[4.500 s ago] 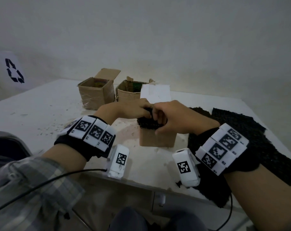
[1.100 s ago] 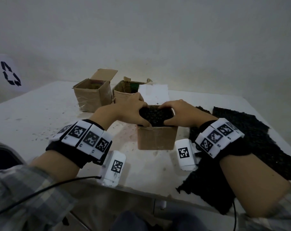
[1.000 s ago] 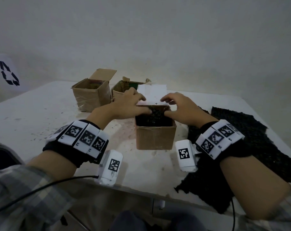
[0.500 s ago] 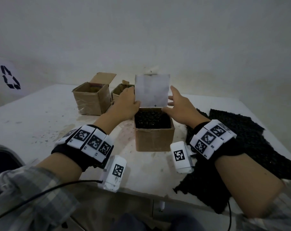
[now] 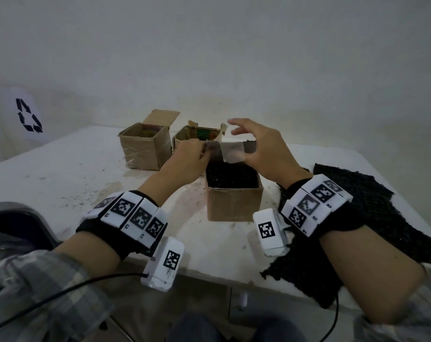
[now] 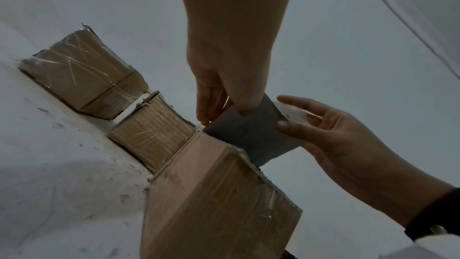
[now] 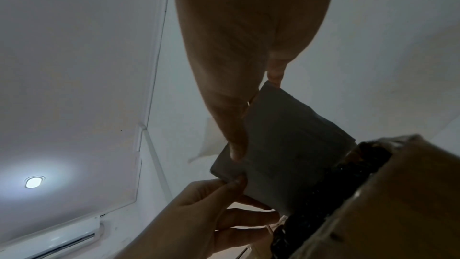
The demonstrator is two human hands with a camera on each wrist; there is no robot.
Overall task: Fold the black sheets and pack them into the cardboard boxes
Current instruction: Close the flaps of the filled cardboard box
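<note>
A small cardboard box (image 5: 234,206) stands mid-table with a folded black sheet (image 5: 231,177) packed inside. Its grey-white lid flap (image 5: 230,150) hangs tilted over the opening. My left hand (image 5: 204,150) pinches the flap's left corner. My right hand (image 5: 239,141) holds the flap's right side, thumb on the underside and fingers spread above. In the left wrist view the flap (image 6: 251,131) sits between my left hand (image 6: 219,109) and right hand (image 6: 298,113). The right wrist view shows the black sheet (image 7: 323,194) at the box (image 7: 385,204) rim.
Two more open cardboard boxes (image 5: 145,149) (image 5: 197,135) stand behind at the left. Loose black sheets (image 5: 357,206) lie on the table's right side and hang over its front edge. Crumbs are scattered on the white table (image 5: 61,174).
The black sheet went down into the box. Both hands then raised the lid flap upright, and it now tips forward over the opening.
</note>
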